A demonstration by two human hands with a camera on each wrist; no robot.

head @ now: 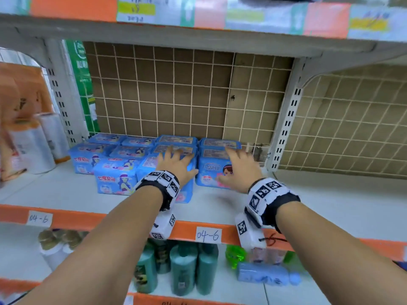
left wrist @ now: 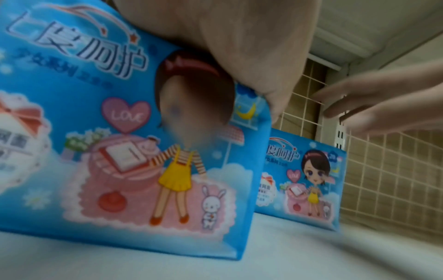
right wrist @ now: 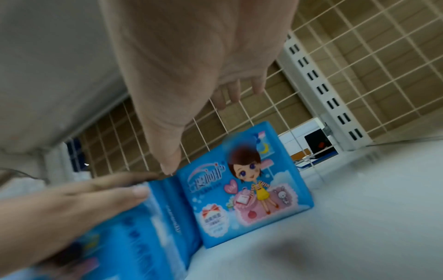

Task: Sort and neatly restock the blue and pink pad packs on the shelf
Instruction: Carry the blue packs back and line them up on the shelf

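Several blue pad packs stand in rows on the white shelf (head: 319, 199). My left hand (head: 176, 160) lies flat on top of the front pack of the middle row (head: 147, 166), fingers spread, thumb along its right edge. The same pack (left wrist: 120, 132) fills the left wrist view under my palm (left wrist: 227, 37). My right hand (head: 239, 166) hovers open over the cartoon-girl pack of the right row (head: 211, 172), fingers straight. In the right wrist view that pack (right wrist: 246, 181) stands upright below my thumb, with the left hand's fingers (right wrist: 72, 199) on the neighbouring pack (right wrist: 143, 227).
Blue packs of another design (head: 114, 177) stand to the left. White rolls (head: 33, 146) and orange packages (head: 19, 95) are further left. A wire grid (head: 176, 89) backs the shelf and an upright (head: 286, 119) bounds it on the right. Green bottles (head: 182, 267) fill the shelf below.
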